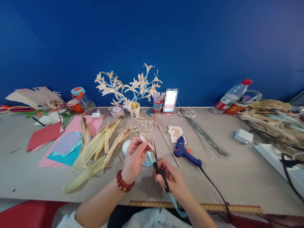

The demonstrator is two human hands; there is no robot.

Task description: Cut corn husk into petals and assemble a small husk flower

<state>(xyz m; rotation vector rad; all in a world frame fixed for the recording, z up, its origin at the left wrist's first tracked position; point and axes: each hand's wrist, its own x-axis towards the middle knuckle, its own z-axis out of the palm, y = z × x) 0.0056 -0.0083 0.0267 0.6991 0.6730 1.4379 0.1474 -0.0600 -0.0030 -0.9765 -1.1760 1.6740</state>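
My left hand (pixel 136 155) pinches a small pale strip (pixel 147 143), which looks like a piece of corn husk, between thumb and fingers. Black-handled scissors (pixel 161 176) are in my right hand (pixel 171 180), with the fingers around the handles. Their slightly parted blades point up and away, beside the strip; whether they touch it I cannot tell. Beneath my hands lies light-blue ribbon (pixel 149 162), and a white round roll (pixel 126 146) is partly hidden behind my left hand. Dried corn husks (pixel 95 155) spread out left of that hand.
A blue glue gun (pixel 184 151) lies right of my hands, its cord running to the front edge. Nearby are a wooden stick (pixel 169 145) and metal wires (pixel 206 136). Husk flowers (pixel 140 84) stand at the back. A power strip (pixel 273 158) and tilted bottle (pixel 231 96) are at right.
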